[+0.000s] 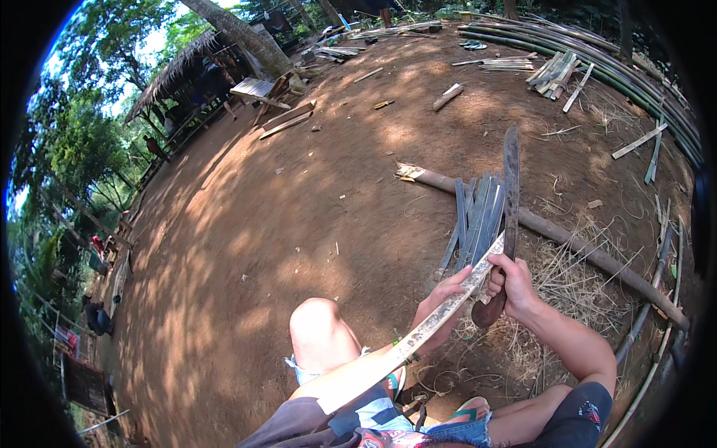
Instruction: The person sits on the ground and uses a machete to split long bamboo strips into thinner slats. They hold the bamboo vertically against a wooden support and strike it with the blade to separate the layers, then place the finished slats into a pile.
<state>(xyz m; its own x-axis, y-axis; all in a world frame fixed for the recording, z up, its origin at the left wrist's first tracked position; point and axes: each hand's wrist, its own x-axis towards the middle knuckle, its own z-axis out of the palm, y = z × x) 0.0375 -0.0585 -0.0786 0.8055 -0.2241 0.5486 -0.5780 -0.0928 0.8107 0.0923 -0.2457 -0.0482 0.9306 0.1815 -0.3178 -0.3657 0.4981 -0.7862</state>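
A long, flat bamboo strip (415, 340) with pale and dark-mottled patches slants across my lap. My left hand (444, 291) grips it, fingers wrapped around its middle. In my right hand (515, 287) is the dark wooden handle of a machete (511, 175). Its long blade points away from me, nearly upright in the picture. The strip's far end meets the machete near my right thumb; whether the edge cuts into it I cannot tell. Just beyond, a bundle of dark split strips (478, 216) rests across a wooden pole (560, 231) on the ground.
Thin shavings (560, 284) lie to the right below the pole. Long green bamboo poles (597, 71) are piled at the far right, near stacked split pieces (553, 73). A yellow-handled tool (384, 104) lies farther off on the dirt. A thatched shelter (175, 71) stands far left.
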